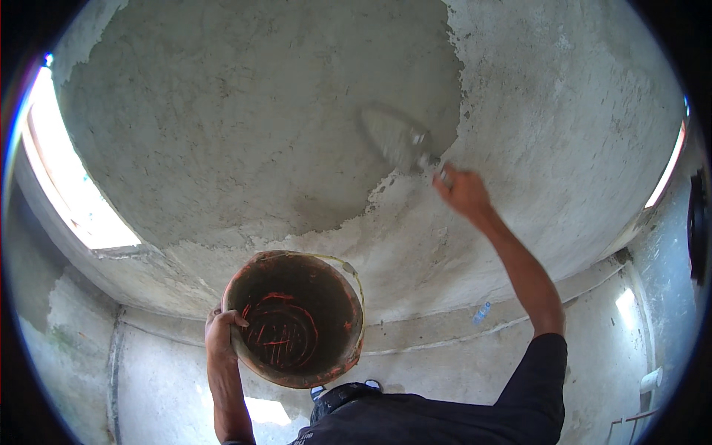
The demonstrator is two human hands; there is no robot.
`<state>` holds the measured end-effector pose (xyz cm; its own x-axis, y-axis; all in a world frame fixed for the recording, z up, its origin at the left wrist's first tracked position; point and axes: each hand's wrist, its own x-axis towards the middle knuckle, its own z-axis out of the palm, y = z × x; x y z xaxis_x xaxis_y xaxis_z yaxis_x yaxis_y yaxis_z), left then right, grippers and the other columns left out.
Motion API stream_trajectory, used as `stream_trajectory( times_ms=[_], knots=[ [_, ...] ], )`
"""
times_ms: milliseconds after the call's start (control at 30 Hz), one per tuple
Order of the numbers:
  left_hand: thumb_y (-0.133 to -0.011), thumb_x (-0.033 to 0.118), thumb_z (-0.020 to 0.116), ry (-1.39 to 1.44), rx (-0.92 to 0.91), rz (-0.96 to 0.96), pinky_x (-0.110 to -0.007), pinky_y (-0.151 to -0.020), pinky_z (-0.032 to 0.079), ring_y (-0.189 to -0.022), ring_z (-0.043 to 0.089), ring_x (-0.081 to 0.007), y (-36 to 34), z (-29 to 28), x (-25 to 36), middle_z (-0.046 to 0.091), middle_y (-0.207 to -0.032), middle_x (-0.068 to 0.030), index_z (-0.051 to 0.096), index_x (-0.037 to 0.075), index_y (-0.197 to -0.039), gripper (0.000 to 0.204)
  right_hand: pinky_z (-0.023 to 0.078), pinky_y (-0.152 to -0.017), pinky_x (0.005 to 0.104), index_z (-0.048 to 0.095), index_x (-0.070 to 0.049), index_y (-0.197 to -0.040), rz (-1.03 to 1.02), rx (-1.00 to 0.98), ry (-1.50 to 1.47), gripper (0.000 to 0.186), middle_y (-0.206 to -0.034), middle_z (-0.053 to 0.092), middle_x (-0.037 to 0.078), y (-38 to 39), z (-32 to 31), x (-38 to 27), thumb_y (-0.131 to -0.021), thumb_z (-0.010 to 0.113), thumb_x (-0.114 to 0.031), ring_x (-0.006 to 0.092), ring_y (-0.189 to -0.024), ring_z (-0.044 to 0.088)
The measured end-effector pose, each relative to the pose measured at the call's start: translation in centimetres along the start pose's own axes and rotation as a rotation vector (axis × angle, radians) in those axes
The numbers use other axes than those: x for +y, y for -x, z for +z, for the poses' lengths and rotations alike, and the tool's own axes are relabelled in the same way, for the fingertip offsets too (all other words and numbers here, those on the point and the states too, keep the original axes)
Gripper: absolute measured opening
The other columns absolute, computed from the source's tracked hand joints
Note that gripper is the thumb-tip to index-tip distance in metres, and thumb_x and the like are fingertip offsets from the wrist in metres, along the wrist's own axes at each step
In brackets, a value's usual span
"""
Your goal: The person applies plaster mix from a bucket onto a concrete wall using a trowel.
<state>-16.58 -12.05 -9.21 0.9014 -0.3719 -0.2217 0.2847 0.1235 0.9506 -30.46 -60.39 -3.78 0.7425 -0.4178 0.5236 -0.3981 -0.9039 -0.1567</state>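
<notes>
My right hand (463, 191) is closed round the handle of a pointed trowel (400, 144), whose blade is smeared by motion against the wall. Under the blade lies a patch of darker, damp-looking plaster (252, 111) with a ragged edge. Lower down, my left hand (222, 330) grips the rim of a bucket (297, 319), thumb over the edge. The bucket tilts so that its inside shows: dark, mortar-stained walls and orange-red scrape marks on the bottom. Its handle hangs along the right side of the rim.
Lighter, rough wall (549, 133) surrounds the damp patch. A bright window opening (81, 185) is on the left, another narrow one (667, 167) on the right. A plastic bottle (482, 312) is near the wall's foot. A white pipe end (651, 380) sticks out at lower right.
</notes>
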Motion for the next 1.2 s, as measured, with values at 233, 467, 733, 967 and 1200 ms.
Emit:
stream_trajectory(
  times_ms=[233,467,733,967,1200],
  knots=[
    [-0.055,-0.001,0.047,0.05,0.007,0.059,-0.026,-0.065,0.05,-0.068,0.059,-0.0195,0.8,1.9,1.3,0.062,-0.085,-0.0108,0.058,-0.007,-0.099,0.046,0.048,-0.044,0.0391,0.063,-0.001,-0.101,0.131,0.357,0.044,0.045,-0.057,0.06,0.017,-6.8,-6.1,1.1,-0.092,0.048,-0.042,0.0304,-0.047,0.06],
    [-0.056,-0.001,0.046,-0.011,0.013,0.038,-0.026,-0.068,0.049,-0.073,0.06,-0.0192,-0.4,0.0,0.3,0.063,-0.091,-0.0117,0.058,-0.007,-0.104,0.051,0.053,-0.051,0.0419,0.063,-0.003,-0.096,-0.16,-0.096,0.097,0.043,-0.058,0.061,0.016,2.3,5.4,-1.8,-0.091,0.048,-0.043,0.0337,-0.05,0.061],
    [-0.055,0.0,0.047,0.006,-0.043,0.059,-0.025,-0.069,0.049,-0.075,0.06,-0.0195,-0.1,0.8,0.8,0.063,-0.093,-0.0125,0.058,-0.008,-0.105,0.052,0.052,-0.052,0.0416,0.062,0.0,-0.098,0.092,0.183,0.055,0.046,-0.061,0.062,0.017,-1.2,-3.8,0.8,-0.089,0.053,-0.044,0.0319,-0.056,0.064],
    [-0.055,-0.001,0.046,-0.057,0.025,0.003,-0.026,-0.066,0.049,-0.07,0.06,-0.0202,-0.2,0.9,0.8,0.064,-0.088,-0.0119,0.059,-0.008,-0.102,0.049,0.051,-0.05,0.0389,0.062,-0.002,-0.102,0.104,0.248,0.223,0.044,-0.06,0.061,0.016,-2.2,-2.4,7.0,-0.089,0.053,-0.043,0.0303,-0.054,0.063],
    [-0.055,-0.005,0.046,0.034,0.026,0.018,-0.027,-0.065,0.051,-0.068,0.061,-0.0199,-0.3,1.5,1.2,0.063,-0.085,-0.0138,0.058,-0.01,-0.098,0.045,0.053,-0.055,0.0396,0.063,-0.006,-0.107,-0.06,-0.12,0.274,0.044,-0.067,0.064,0.016,8.3,7.5,7.1,-0.088,0.054,-0.045,0.0292,-0.057,0.064]
  ],
)
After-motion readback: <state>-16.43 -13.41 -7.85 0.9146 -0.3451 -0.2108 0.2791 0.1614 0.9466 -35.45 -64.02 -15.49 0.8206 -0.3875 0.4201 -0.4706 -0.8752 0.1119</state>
